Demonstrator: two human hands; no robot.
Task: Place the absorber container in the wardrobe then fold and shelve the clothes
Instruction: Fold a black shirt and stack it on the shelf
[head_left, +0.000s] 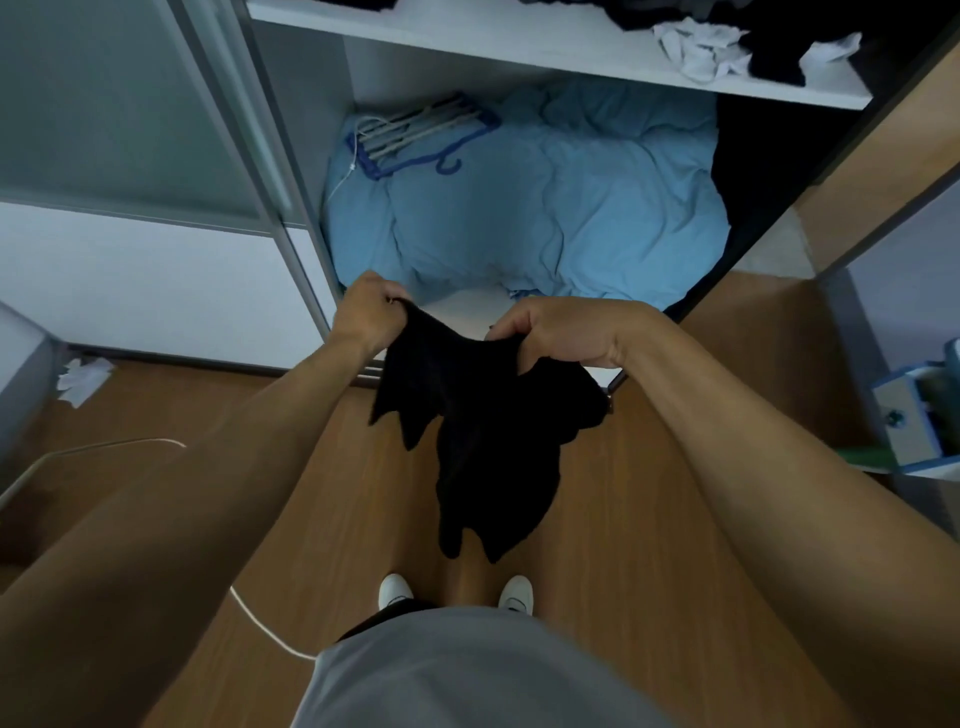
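A black garment (483, 441) hangs in the air in front of the open wardrobe, above the wooden floor. My left hand (371, 312) grips its upper left edge, and my right hand (558, 332) grips its top a little to the right. The cloth droops in crumpled points towards my feet. On the white wardrobe shelf (519, 47) above lie more clothes: a crumpled white piece (696, 47) and dark pieces (779, 52). No absorber container is visible.
A light blue duvet (545, 197) fills the wardrobe's lower compartment, with a bundle of blue and white hangers (415, 135) on it. The sliding door (130, 130) stands at left. A white cable (265, 629) crosses the floor. A blue-and-grey box (914, 410) sits at right.
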